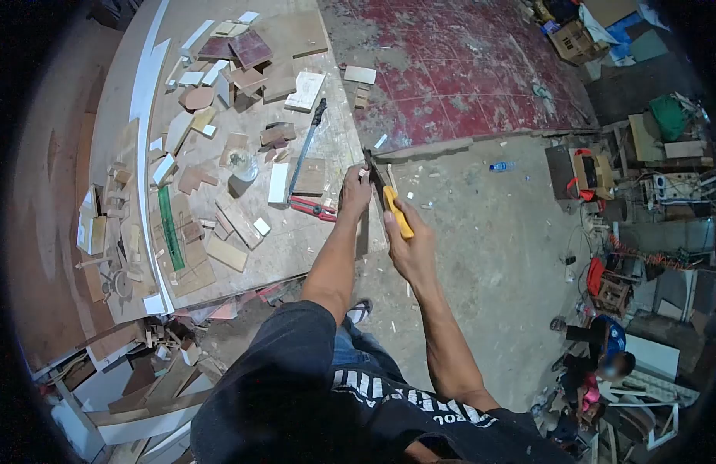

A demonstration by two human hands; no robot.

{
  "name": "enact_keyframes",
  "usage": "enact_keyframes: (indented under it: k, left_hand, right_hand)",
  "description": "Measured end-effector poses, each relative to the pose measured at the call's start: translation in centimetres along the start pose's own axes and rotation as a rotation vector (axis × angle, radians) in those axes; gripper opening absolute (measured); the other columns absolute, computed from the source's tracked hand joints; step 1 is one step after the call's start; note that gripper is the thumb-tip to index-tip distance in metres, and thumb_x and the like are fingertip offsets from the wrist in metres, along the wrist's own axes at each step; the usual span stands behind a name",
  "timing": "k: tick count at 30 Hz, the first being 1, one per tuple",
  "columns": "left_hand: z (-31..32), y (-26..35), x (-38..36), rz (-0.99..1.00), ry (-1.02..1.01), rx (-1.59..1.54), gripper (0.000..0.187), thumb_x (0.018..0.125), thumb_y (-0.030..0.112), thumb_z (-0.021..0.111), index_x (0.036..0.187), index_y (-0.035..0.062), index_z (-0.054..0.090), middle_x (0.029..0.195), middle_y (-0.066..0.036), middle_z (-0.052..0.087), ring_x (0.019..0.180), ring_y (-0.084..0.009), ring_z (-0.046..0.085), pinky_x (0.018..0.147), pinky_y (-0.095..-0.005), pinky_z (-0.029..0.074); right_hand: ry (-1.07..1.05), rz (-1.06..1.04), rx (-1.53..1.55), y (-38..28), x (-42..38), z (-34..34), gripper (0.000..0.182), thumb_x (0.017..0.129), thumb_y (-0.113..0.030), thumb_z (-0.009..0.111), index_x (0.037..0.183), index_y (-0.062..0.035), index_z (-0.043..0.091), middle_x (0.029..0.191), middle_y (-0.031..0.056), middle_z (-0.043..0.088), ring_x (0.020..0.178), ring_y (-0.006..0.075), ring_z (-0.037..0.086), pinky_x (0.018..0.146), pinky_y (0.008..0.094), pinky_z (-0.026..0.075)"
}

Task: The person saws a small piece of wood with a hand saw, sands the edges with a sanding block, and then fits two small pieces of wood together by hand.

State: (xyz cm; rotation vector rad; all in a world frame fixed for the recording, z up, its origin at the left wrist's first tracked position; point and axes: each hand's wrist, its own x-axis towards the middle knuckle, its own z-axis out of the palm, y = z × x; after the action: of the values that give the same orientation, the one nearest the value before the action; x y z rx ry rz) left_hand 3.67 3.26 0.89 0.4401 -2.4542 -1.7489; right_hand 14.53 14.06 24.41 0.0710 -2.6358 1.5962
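Cool, moderate light; soft shadows; dark, warped edges

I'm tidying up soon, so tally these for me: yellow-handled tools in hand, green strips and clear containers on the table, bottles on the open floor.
Yellow-handled tool: 1
Green strip: 1
Clear container: 1
Bottle: 1
Total: 4
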Motion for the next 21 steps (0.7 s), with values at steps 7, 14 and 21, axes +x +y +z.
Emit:
enact_keyframes:
  k: [7, 14, 21]
  left_hand:
    - [-0.2, 0.2, 0.1, 0.009, -0.017, -0.044, 0.022, 0.088, 0.006, 0.055, 0.109, 0.0024, 0.060, 0.111, -0.019, 0.059, 0.107, -0.0349, 0.057, 0.095, -0.0385, 0.044]
    - [-0.2, 0.3, 1.1, 0.051, 0.005, -0.039, 0.021, 0.089, 0.009, 0.055, 0.109, 0.0029, 0.059, 0.109, -0.019, 0.059, 0.104, -0.0339, 0.058, 0.093, -0.0383, 0.044]
    - [-0.3, -0.4, -0.3, 0.096, 0.005, -0.057, 0.021, 0.087, 0.005, 0.055, 0.107, 0.0021, 0.059, 0.108, -0.020, 0.059, 0.107, -0.0364, 0.056, 0.095, -0.0394, 0.043]
  right_hand:
    - [0.007, 0.096, -0.054, -1.1, -1.5, -0.3, 0.035, 0.097, -0.021, 0.057, 0.120, 0.0048, 0.059, 0.081, 0.0117, 0.064, 0.059, 0.0084, 0.054, 0.054, 0.0244, 0.044]
    - [-0.048, 0.094, -0.029, -2.0, -0.3, -0.9, 0.035, 0.095, -0.022, 0.058, 0.115, 0.0061, 0.061, 0.080, 0.0143, 0.065, 0.062, 0.0118, 0.056, 0.056, 0.0282, 0.045]
    - [-0.036, 0.179, -0.002, -0.9, 1.2, 0.5, 0.037, 0.095, -0.020, 0.059, 0.119, 0.0077, 0.059, 0.096, 0.0222, 0.068, 0.078, 0.0178, 0.063, 0.071, 0.0319, 0.051]
